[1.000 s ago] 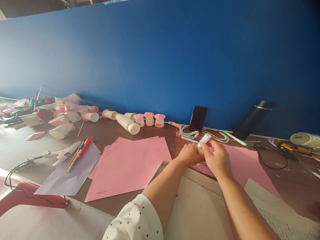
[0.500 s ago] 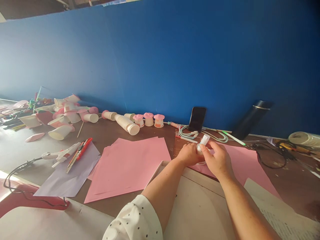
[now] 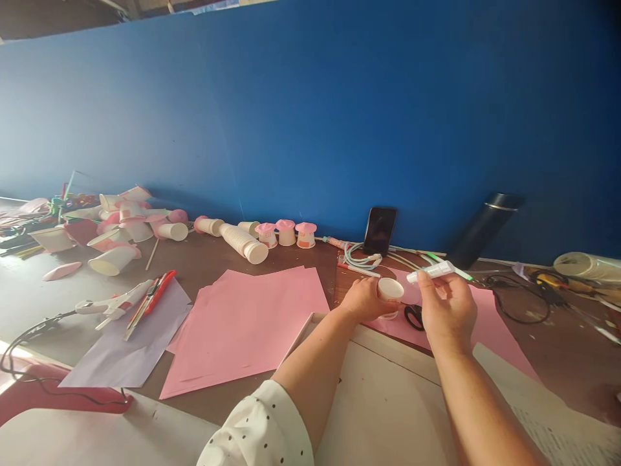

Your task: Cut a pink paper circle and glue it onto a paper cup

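Note:
My left hand (image 3: 361, 301) is wrapped round a small white paper cup (image 3: 391, 289), whose pale round end faces up. To its right, my right hand (image 3: 449, 314) is closed on a slim white tube (image 3: 431, 272), pinched between thumb and fingers and pointing left toward the cup. The tube and cup are a little apart. Between my hands, the black handle of a pair of scissors (image 3: 414, 317) lies on a pink sheet (image 3: 485, 323). My fingers hide the lower side of the cup.
Pink paper sheets (image 3: 247, 323) lie left of my arms. Beyond are stacked paper cups (image 3: 242, 243) and three pink-roofed cups (image 3: 286, 233). A phone (image 3: 380, 230) and black bottle (image 3: 485, 230) lean on the blue partition (image 3: 310, 116). A red cutter (image 3: 150, 301) and glue gun (image 3: 114, 301) lie left.
My right hand has moved right, taking the white tube away from the cup. The cup's round end and the scissors handle now show. My left hand stays nearly in place.

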Action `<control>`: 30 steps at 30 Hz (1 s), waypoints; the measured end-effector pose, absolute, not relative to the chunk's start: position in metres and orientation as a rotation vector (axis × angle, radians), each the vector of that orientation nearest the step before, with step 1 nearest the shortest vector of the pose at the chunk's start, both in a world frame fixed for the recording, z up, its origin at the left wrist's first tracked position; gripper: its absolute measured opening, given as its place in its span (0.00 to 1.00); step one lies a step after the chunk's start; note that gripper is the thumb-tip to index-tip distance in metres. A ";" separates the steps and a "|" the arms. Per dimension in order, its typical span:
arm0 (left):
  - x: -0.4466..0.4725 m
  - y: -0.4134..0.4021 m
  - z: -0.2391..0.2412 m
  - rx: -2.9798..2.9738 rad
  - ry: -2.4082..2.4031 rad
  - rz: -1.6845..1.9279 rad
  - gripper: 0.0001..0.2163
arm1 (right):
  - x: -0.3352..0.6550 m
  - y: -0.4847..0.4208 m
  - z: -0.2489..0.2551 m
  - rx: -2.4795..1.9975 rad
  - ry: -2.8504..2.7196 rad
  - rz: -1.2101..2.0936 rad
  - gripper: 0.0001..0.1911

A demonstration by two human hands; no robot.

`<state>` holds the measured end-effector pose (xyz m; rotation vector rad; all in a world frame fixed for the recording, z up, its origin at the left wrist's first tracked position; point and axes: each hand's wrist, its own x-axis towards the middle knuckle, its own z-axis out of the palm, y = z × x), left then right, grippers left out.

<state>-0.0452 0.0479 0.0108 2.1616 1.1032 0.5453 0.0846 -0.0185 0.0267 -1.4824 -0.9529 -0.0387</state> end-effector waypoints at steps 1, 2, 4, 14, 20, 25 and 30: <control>-0.045 0.048 0.010 2.164 1.105 0.545 0.30 | 0.085 -0.018 0.027 -1.497 -0.939 -0.034 0.20; -0.045 0.048 0.010 2.167 1.108 0.542 0.30 | 0.085 -0.019 0.028 -1.516 -0.928 -0.030 0.19; -0.045 0.048 0.011 2.170 1.115 0.528 0.30 | 0.083 -0.020 0.031 -1.560 -0.921 -0.026 0.18; -0.047 0.046 0.018 2.186 1.128 0.480 0.29 | 0.081 -0.018 0.028 -1.685 -1.122 -0.021 0.18; -0.045 0.048 0.014 2.199 1.130 0.473 0.30 | 0.086 -0.015 0.023 -1.722 -1.193 -0.053 0.18; -0.045 0.048 0.013 2.197 1.131 0.481 0.28 | 0.090 -0.014 0.022 -1.765 -1.221 -0.071 0.19; -0.045 0.048 0.013 2.198 1.141 0.489 0.29 | 0.089 -0.016 0.026 -1.811 -1.235 -0.051 0.18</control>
